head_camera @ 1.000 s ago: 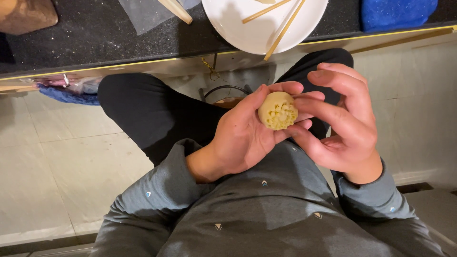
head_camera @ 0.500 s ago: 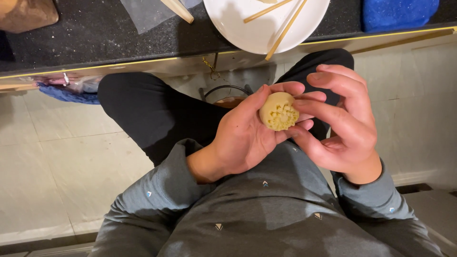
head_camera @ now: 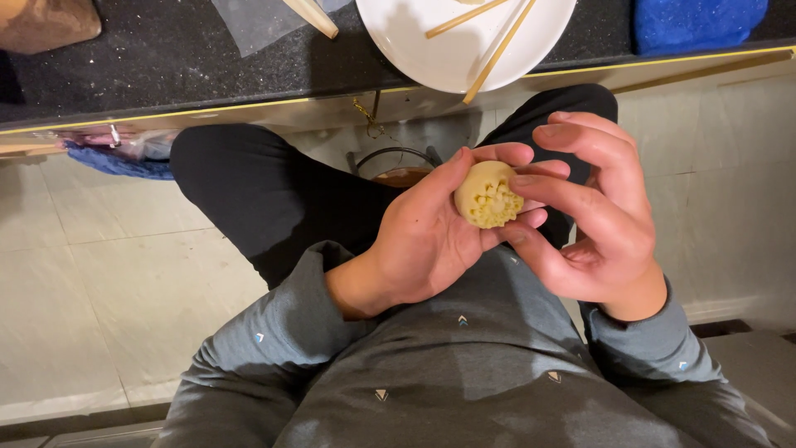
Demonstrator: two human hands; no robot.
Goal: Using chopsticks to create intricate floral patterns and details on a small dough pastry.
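A round, pale yellow dough ball (head_camera: 487, 196) with a rough, lumpy open top rests in the fingers of my left hand (head_camera: 423, 241), held over my lap. My right hand (head_camera: 599, 220) curls around the ball's right side, with thumb and forefinger pinching its edge. Both hands touch the ball. My black trousers and grey sleeves lie beneath them.
A black counter (head_camera: 166, 58) with a gold edge runs across the top. On it sit a white plate (head_camera: 431, 41) with wooden chopsticks (head_camera: 499, 50), a clear plastic sheet (head_camera: 257, 21) and a blue cloth (head_camera: 696, 23). A small round pot (head_camera: 398, 166) stands on the pale tiled floor.
The fingers of my right hand have shifted slightly along the dough ball's edge. The ball and my left hand stay in nearly the same place.
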